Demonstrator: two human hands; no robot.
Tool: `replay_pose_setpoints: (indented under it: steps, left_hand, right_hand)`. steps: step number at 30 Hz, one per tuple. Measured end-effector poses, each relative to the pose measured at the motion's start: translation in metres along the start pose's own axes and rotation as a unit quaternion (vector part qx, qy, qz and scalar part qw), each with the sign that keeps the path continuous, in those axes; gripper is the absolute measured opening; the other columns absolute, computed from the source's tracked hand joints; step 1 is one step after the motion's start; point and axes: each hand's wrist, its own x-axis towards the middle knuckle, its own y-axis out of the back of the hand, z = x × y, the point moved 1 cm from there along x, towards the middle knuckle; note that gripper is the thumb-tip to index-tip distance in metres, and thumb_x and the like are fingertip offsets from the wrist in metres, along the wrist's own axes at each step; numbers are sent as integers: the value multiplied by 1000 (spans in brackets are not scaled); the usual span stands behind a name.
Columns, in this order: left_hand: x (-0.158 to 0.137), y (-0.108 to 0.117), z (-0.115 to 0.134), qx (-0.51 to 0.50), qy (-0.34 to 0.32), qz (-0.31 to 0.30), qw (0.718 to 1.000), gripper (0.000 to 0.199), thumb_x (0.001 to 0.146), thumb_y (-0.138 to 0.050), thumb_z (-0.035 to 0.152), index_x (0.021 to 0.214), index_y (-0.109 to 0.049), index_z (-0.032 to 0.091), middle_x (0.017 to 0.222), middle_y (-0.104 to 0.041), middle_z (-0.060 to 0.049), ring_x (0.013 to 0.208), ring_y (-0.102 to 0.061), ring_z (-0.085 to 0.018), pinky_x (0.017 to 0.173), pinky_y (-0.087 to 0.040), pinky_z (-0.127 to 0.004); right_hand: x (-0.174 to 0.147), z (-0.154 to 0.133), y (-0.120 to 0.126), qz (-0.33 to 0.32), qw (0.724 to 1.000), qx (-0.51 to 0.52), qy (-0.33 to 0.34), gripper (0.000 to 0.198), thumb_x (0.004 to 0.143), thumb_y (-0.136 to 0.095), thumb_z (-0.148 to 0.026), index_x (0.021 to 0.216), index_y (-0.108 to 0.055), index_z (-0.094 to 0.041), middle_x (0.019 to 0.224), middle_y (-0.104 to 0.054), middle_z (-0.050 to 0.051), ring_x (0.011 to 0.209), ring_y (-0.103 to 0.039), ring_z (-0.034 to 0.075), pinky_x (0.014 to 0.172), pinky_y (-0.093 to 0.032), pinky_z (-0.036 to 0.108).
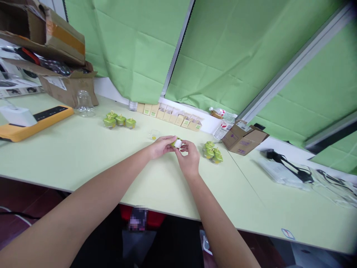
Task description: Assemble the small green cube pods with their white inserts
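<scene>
Over the middle of the pale green table (156, 182), my left hand (163, 146) and my right hand (188, 158) hold one small green lid-like piece (177, 143) between them. A white piece shows inside it, facing me; its exact kind is too small to tell. Both hands have their fingers closed around its edges. Just beyond my left hand stands a small clear cup (153, 134) with a yellow spot in it. Several clear cups with green lids (120, 120) are grouped at the left, and another such group (213, 152) sits right of my right hand.
Small cardboard boxes (173, 116) line the wall. At the left are a yellow-black power strip (52, 118), a clear jar (84, 104) and large cartons (67, 87). Plastic bottles (222, 129), a brown box (242, 138) and cables (295, 167) lie to the right.
</scene>
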Motion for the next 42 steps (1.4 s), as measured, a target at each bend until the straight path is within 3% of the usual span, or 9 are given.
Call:
replay_pose_setpoints:
  steps: [11, 17, 25, 30, 35, 37, 40, 42]
  left_hand:
    - [-2, -1, 1, -2, 2, -1, 1000, 34, 78, -77, 38, 98, -71, 12, 99, -71, -11, 89, -67, -18, 82, -54, -30]
    - [5, 4, -5, 21, 1, 9, 1000, 39, 74, -80, 42, 98, -72, 12, 95, -71, -10, 82, -68, -16, 82, -54, -31]
    - [6, 6, -3, 29, -4, 32, 999, 35, 73, -81, 39, 91, -73, 11, 88, -71, -8, 78, -67, -14, 81, -55, -30]
    - [5, 9, 3, 14, -11, 58, 998, 35, 76, -78, 40, 93, -72, 10, 93, -73, -11, 73, -68, -15, 73, -56, -29]
    - [7, 9, 0, 22, -4, 39, 999, 33, 76, -79, 37, 93, -72, 10, 91, -72, -10, 76, -68, -15, 74, -56, -27]
    - [7, 10, 2, 18, -4, 49, 999, 31, 77, -79, 35, 92, -72, 10, 91, -72, -10, 77, -68, -14, 75, -56, -27]
    - [5, 11, 6, 16, -7, 66, 998, 32, 79, -76, 38, 92, -71, 10, 91, -72, -11, 73, -67, -14, 71, -56, -26]
    - [4, 10, 8, 20, -2, 56, 998, 34, 79, -76, 40, 94, -71, 9, 91, -72, -11, 71, -67, -14, 69, -56, -25]
  right_hand:
    - [0, -1, 0, -2, 1000, 1, 1, 25, 83, -65, -24, 106, -57, -23, 99, -62, 4, 83, -63, 18, 71, -57, 35]
    - [1, -3, -1, -9, 999, 28, -15, 34, 81, -69, -33, 109, -55, -22, 104, -61, 6, 85, -63, 19, 68, -58, 34]
    - [4, 17, -5, -22, 976, 138, -165, 35, 83, -63, -51, 98, -52, -22, 97, -65, 6, 76, -66, 17, 61, -54, 29]
    - [6, 23, 6, 19, 981, 15, -191, 34, 81, -64, -49, 96, -56, -19, 96, -65, 7, 70, -62, 17, 60, -50, 31]
    - [6, 19, 2, -39, 977, 104, -183, 48, 80, -66, -52, 114, -53, -20, 112, -64, 11, 88, -64, 21, 64, -53, 31]
    - [5, 27, 2, -62, 974, 78, -204, 53, 76, -69, -52, 115, -53, -19, 114, -63, 13, 90, -64, 23, 66, -53, 33]
    - [4, 37, 6, -64, 967, 26, -244, 46, 77, -67, -50, 109, -55, -18, 109, -65, 12, 87, -63, 23, 71, -51, 37]
    - [4, 36, 8, -65, 967, 51, -243, 41, 81, -63, -50, 107, -55, -19, 107, -65, 11, 88, -63, 22, 72, -51, 36]
